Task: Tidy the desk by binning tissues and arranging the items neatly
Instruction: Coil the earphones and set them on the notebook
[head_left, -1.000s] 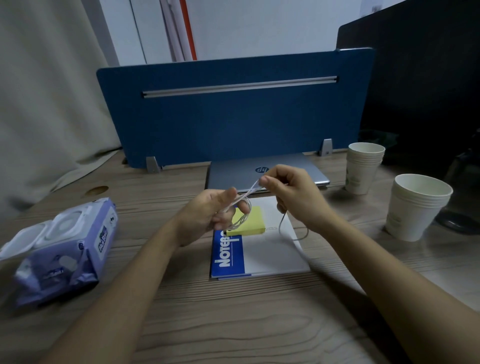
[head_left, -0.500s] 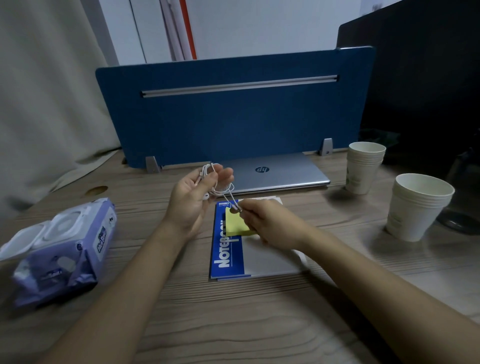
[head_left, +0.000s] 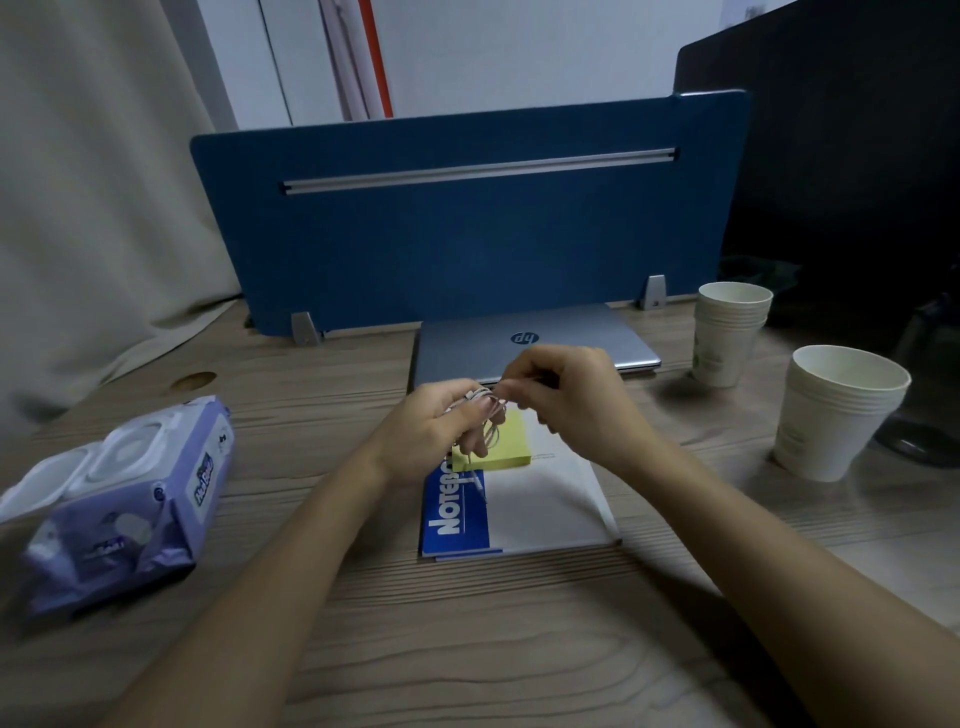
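A thin white cable (head_left: 488, 415) is coiled around the fingers of my left hand (head_left: 436, 431), which is closed on the loops. My right hand (head_left: 561, 395) pinches the cable's free end just right of the coil, the two hands nearly touching. Both hover above a blue-and-white notebook (head_left: 540, 509) that lies flat at the desk's centre. A yellow sticky-note pad (head_left: 506, 441) rests on the notebook's upper left, partly hidden by my left fingers. A short cable tail hangs down over the notebook's blue strip.
A purple wet-wipes pack (head_left: 124, 499) with its lid flipped up lies at the left. A closed silver laptop (head_left: 530, 343) sits against the blue divider (head_left: 467, 234). Two stacks of paper cups (head_left: 730, 332) (head_left: 836, 410) stand at the right.
My right hand swung from low over the notebook up and over to the top of the coil. My left hand dropped slightly, and the loose cable loop at the right is now wound in.
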